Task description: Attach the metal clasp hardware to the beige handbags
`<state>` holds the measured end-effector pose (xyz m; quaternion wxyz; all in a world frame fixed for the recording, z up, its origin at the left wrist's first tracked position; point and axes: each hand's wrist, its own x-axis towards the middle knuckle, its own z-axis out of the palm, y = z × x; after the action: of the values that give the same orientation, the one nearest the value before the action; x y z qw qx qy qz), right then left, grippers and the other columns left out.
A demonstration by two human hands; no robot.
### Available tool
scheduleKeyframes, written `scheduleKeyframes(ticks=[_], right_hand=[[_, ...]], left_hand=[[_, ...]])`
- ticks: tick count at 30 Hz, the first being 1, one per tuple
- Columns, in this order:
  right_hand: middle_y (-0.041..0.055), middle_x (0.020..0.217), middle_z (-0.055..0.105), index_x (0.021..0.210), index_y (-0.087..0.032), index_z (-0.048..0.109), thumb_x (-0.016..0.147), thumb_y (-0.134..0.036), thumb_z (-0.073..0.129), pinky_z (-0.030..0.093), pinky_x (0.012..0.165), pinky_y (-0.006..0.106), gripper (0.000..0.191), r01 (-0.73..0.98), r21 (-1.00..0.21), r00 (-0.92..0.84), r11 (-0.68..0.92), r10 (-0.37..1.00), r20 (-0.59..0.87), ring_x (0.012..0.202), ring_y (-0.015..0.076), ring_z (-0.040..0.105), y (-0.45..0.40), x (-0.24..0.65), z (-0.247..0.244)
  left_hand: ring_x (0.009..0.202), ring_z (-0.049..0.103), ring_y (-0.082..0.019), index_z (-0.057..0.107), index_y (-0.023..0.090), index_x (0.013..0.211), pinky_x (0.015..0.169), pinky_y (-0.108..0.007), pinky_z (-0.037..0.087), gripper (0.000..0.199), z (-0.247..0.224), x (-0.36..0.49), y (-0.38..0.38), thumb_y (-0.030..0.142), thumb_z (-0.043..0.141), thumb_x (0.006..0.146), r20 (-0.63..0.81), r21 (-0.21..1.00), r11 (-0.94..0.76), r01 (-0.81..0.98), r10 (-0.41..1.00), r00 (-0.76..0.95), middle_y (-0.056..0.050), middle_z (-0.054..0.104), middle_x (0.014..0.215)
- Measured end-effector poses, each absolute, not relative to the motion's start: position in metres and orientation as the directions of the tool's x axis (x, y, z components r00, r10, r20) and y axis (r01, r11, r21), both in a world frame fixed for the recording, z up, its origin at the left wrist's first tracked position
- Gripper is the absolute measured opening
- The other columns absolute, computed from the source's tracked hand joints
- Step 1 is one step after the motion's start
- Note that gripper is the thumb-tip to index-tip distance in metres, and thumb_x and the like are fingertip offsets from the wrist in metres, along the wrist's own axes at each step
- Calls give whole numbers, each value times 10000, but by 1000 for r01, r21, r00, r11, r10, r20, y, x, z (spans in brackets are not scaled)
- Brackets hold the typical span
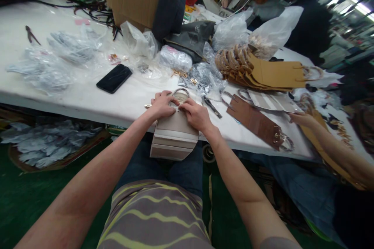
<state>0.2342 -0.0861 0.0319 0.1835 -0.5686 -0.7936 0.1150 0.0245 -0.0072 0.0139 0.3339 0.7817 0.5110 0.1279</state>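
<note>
A beige bag panel lies over the table's front edge and hangs down above my lap. At its far end a braided loop handle stands up. My left hand is closed on the panel beside the handle's base, thumb towards the middle. Close by, my right hand pinches at the same spot from the other side. Whatever small part sits between the fingertips is hidden. A small metal piece lies left of my left hand, and dark tweezers rest to the right of my right hand.
A black phone, gold-coloured hardware and plastic-wrapped bundles lie on the white table. To the right are a brown bag panel, stacked tan panels and a co-worker's hand. A cardboard box stands behind.
</note>
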Motion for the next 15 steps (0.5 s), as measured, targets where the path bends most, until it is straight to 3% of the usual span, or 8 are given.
scheduleKeyframes(ticks=[9,15], right_hand=[[90,1255,757,1110,-234,825,1120,-266,612,512,871,353,215,856,-382,-329,349,937,119,1046,248,704,-80,237,39],[114,1215,743,1069,-214,782,1139,-278,574,461,757,362,228,909,-296,-270,294,955,121,1024,270,678,-78,228,31]], left_hand=[[1561,394,-435,856,385,1192,1301,-666,374,320,19,26,-12,413,763,887,-137,642,-248,725,894,427,-20,500,1699],[1544,412,-431,855,384,1175,1292,-645,394,317,21,26,-11,400,786,866,-135,639,-257,725,890,435,-30,508,1661]])
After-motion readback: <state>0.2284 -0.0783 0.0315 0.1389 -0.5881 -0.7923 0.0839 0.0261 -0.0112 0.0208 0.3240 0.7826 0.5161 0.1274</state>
